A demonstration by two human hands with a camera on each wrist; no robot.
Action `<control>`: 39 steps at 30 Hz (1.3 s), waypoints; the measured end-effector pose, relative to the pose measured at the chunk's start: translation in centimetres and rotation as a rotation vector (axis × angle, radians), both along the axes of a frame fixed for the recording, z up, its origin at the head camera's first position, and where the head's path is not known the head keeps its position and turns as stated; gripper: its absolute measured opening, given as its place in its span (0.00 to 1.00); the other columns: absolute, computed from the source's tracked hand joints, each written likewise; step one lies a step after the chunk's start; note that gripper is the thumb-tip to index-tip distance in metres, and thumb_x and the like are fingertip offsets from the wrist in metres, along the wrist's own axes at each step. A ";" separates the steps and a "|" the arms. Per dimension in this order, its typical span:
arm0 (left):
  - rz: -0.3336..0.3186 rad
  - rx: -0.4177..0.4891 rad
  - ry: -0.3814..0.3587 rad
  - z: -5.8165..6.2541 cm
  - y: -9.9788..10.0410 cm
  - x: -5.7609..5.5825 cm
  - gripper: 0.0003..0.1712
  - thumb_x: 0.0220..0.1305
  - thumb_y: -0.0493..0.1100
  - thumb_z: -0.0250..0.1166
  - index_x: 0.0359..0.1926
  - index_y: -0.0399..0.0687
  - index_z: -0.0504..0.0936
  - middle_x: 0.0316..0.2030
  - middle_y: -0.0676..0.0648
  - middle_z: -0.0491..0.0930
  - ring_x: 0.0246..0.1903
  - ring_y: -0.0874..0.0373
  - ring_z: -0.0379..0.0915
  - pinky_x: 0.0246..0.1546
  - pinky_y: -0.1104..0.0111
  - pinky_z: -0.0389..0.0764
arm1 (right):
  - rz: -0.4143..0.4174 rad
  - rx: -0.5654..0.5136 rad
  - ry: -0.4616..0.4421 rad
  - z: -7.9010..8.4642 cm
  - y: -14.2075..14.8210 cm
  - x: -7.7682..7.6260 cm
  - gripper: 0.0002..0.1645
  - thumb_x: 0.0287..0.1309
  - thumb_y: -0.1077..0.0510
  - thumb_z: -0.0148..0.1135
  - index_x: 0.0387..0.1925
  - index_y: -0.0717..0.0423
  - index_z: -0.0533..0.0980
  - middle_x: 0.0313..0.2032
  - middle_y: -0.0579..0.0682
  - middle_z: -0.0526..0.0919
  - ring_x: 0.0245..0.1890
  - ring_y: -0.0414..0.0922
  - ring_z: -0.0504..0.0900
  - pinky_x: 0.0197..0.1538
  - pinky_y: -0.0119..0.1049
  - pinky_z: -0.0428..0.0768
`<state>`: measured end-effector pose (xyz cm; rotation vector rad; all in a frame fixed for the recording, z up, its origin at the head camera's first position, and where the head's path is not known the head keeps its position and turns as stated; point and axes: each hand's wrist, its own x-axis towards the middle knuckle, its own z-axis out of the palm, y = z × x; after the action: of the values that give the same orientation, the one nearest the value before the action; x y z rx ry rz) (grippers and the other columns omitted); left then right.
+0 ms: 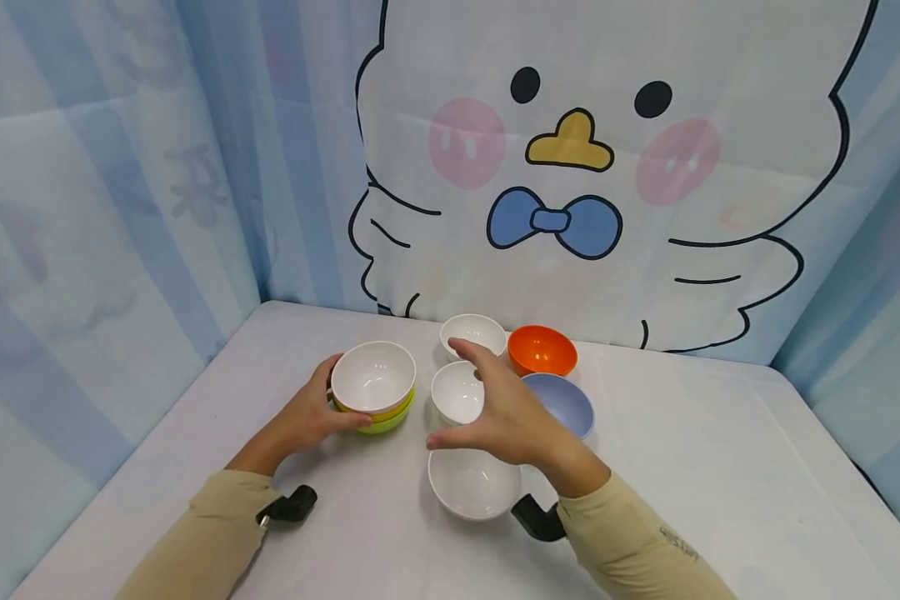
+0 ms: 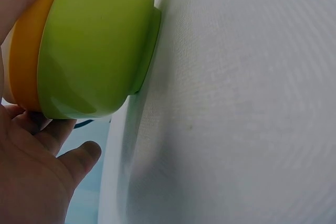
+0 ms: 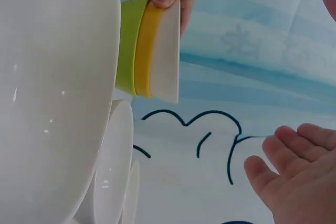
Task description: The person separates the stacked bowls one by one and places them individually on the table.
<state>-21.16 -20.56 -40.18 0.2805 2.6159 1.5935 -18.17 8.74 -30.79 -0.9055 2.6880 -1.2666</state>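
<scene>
My left hand (image 1: pixel 311 417) grips the near left side of a stack of nested bowls, thumb and fingers around the upper rims. A white bowl (image 1: pixel 373 377) tops the stack, with a yellow bowl (image 3: pixel 147 51) below it and a green bowl (image 2: pixel 97 45) at the bottom, its foot close to the table. My right hand (image 1: pixel 513 417) hovers over the other bowls, thumb and fingers spread wide, with nothing held. Beneath it lie a small white bowl (image 1: pixel 453 396), partly covered by the fingers, and a larger white bowl (image 1: pixel 474 492) nearer me.
At the back stand another white bowl (image 1: pixel 472 332) and an orange bowl (image 1: pixel 542 350). A blue bowl (image 1: pixel 562 404) sits right of the small white one, partly behind my right hand. The white table (image 1: pixel 720 467) ends at a printed curtain (image 1: pixel 450 250).
</scene>
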 end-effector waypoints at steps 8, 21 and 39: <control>-0.002 0.000 0.020 -0.2 -0.2 0.1 0.65 0.52 0.49 0.80 0.76 0.35 0.44 0.71 0.33 0.55 0.69 0.35 0.54 0.69 0.40 0.55 | 0.013 0.043 -0.027 -0.5 -2.7 -2.2 0.64 0.40 0.44 0.83 0.75 0.52 0.58 0.71 0.51 0.65 0.64 0.57 0.71 0.66 0.54 0.68; -0.015 -0.010 0.046 -0.2 -0.2 -0.1 0.62 0.54 0.47 0.78 0.75 0.33 0.45 0.70 0.32 0.56 0.69 0.36 0.55 0.68 0.40 0.56 | 0.034 0.123 -0.146 -2.5 -6.0 -5.5 0.66 0.43 0.42 0.80 0.77 0.54 0.54 0.74 0.53 0.60 0.69 0.51 0.64 0.67 0.52 0.68; -0.018 0.008 0.063 -0.3 -0.2 0.0 0.62 0.53 0.48 0.78 0.75 0.34 0.46 0.70 0.33 0.58 0.67 0.36 0.57 0.67 0.39 0.57 | -0.002 0.215 -0.161 -4.8 -8.6 -7.1 0.74 0.40 0.40 0.83 0.78 0.58 0.48 0.74 0.55 0.58 0.69 0.51 0.63 0.68 0.49 0.67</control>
<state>-21.16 -20.76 -40.48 0.3601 2.6458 1.6152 -25.22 0.14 -35.57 -0.7420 2.6334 -0.9797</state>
